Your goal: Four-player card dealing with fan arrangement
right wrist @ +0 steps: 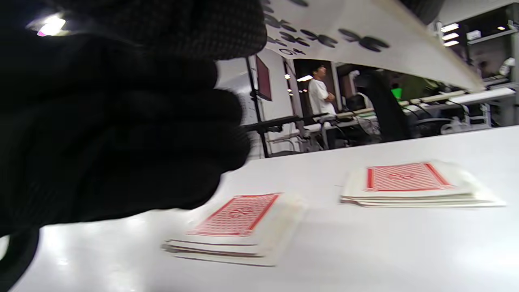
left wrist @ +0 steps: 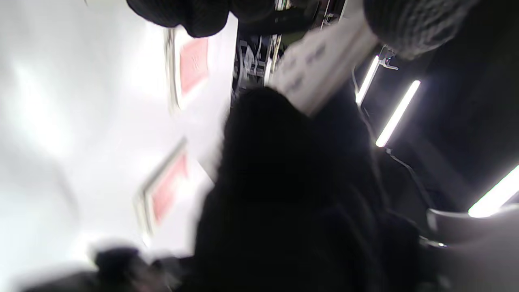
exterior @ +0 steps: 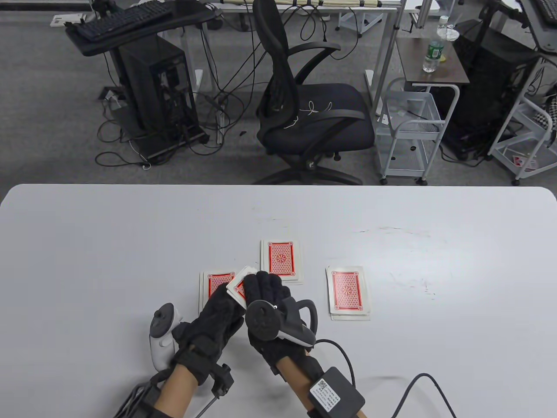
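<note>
Three face-down red-backed piles lie on the white table [exterior: 109,244]: a left pile [exterior: 212,281] half hidden by my hands, a centre pile [exterior: 281,260] and a right pile [exterior: 348,292]. My left hand [exterior: 219,311] holds a small packet of cards [exterior: 238,288] above the left pile. My right hand [exterior: 265,287] lies over that packet, its fingers curled onto the top card. In the right wrist view a card with club pips [right wrist: 365,36] hangs overhead, with two piles [right wrist: 243,219] [right wrist: 409,182] on the table below. The blurred left wrist view shows a card face [left wrist: 320,65] between gloved fingers [left wrist: 405,24].
A black office chair [exterior: 313,122] and a white wire cart [exterior: 409,130] stand beyond the table's far edge. A black cable [exterior: 417,383] lies on the table near my right forearm. In the background of the right wrist view stands a person [right wrist: 320,97].
</note>
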A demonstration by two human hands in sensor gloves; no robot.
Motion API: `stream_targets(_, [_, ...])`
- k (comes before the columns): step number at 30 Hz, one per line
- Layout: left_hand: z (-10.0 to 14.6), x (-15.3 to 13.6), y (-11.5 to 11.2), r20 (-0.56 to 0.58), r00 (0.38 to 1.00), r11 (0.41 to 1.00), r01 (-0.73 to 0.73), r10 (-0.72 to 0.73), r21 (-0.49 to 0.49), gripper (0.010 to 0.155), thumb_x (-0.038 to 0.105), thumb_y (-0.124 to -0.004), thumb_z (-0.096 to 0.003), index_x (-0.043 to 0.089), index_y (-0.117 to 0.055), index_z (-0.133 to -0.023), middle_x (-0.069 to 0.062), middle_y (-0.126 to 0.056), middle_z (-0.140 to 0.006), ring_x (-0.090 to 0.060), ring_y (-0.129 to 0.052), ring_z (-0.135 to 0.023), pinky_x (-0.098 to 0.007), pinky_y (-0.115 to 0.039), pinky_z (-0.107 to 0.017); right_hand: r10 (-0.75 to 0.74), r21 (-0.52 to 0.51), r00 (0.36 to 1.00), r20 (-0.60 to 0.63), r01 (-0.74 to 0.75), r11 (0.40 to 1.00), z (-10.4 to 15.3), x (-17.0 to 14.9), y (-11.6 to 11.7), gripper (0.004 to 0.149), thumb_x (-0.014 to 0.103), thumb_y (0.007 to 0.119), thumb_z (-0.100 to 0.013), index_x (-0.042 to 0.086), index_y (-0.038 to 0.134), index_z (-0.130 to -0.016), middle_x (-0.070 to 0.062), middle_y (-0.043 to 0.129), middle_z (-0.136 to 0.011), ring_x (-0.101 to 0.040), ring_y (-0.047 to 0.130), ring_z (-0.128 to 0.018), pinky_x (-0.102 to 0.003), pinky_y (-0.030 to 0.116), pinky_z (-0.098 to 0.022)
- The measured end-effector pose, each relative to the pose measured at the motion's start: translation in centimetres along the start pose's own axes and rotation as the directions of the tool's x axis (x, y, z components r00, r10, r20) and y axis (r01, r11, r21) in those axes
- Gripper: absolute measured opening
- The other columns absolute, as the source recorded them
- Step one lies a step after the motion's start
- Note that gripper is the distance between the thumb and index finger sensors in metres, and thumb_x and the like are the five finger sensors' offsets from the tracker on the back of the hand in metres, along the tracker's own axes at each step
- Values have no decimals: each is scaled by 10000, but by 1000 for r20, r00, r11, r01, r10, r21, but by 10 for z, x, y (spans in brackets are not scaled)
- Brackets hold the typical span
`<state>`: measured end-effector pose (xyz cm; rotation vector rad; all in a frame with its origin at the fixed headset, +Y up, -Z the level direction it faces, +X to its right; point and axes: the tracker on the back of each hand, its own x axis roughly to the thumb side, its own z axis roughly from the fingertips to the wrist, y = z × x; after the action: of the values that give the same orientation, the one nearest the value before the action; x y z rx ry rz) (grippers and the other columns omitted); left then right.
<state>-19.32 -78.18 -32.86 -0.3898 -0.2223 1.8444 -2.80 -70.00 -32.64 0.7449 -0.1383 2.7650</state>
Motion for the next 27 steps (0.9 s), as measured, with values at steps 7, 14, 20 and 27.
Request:
stream_targets(7, [-1, -13, -6, -42, 995, 995, -96, 95, -30, 914, 631, -605, -490, 181, -78, -1087, -102, -334, -1174, -401, -612, -1057, -522, -606, -739, 2, 28, 993, 122, -5, 1000, 1, 21, 16, 711, 82, 688, -521, -2, 254, -1078, -337, 306, -1041, -645, 412, -963, -689, 470, -631])
stream_targets(14, [3, -17, -5, -81, 990, 992, -110, 115, 64, 741, 521, -527, -543, 160, -202, -1102, -106, -446, -1140, -408, -725, -992, -509, -706, -693, -434, 291, 887, 157, 378, 879, -4, -11, 19, 820, 204, 742, -570, 20, 128, -1082, -308, 88, -1051, -629, 121, -972, -698, 241, -635])
stream_targets(20, [2, -8, -4, -101, 990, 985, -82, 97, 150, 623, 448, -557, -577, 183, -343, -1100, -72, -571, -1110, -404, -817, -932, -493, -787, -635, -621, 353, 768, 154, 544, 761, -5, -29, 9, 895, 332, 774, -580, 23, 102, -1086, -308, 53, -1050, -609, 33, -950, -690, 170, -622])
stream_targets(27, [-8, 27, -9, -74, 990, 975, 129, -117, 181, 583, 431, -580, -582, 214, -402, -1093, -51, -625, -1098, -394, -856, -914, -489, -819, -610, -732, 182, 674, 104, 710, 680, 11, -51, -18, 758, 359, 705, -610, 44, 233, -1111, -306, 201, -1073, -605, 204, -980, -676, 302, -638])
